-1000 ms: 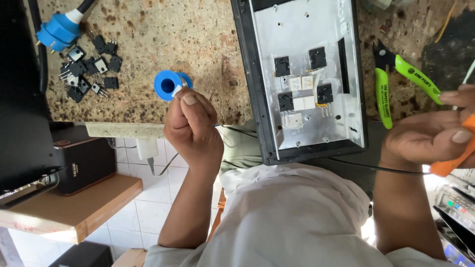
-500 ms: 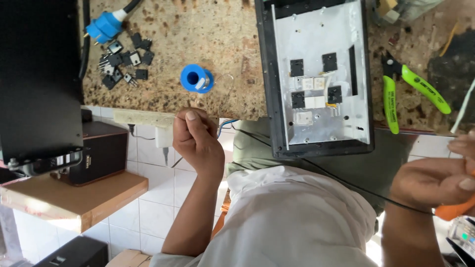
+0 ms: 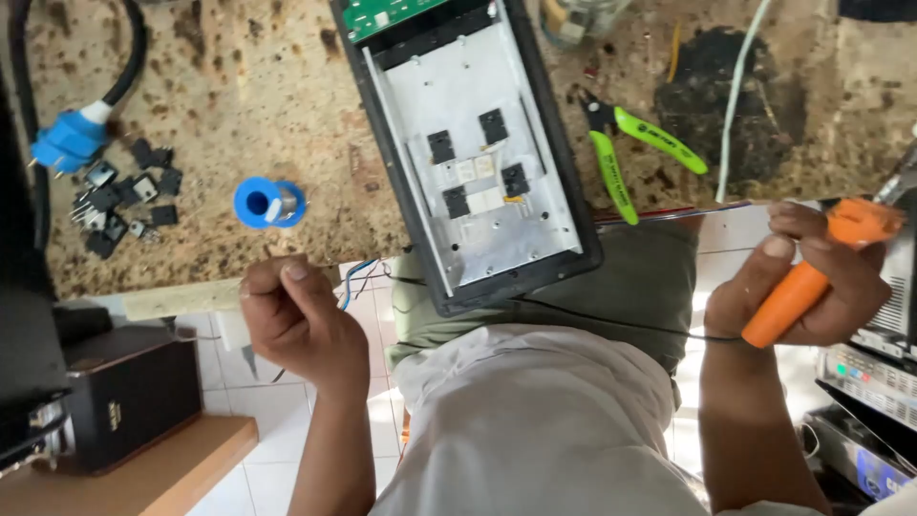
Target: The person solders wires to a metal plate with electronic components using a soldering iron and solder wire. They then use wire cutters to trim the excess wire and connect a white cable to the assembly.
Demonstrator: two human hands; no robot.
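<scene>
The left hand point(image 3: 296, 320) pinched a thin wire point(image 3: 358, 277); the right hand point(image 3: 812, 287) gripped an orange tool point(image 3: 812, 277). Green cutters point(image 3: 630, 153) lay beyond on the tabletop point(image 3: 239, 86).

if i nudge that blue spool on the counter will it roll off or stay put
The blue spool seems to lie with its hole facing up, so it rests on a flat flange and would probably slide rather than roll. It looks small and light, so a slight push should shift it. The speckled counter edge is near, so a hard push might send it off.

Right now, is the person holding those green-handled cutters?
No, the green-handled cutters lie untouched on the speckled countertop, while the right hand grips an orange-handled tool.
</scene>
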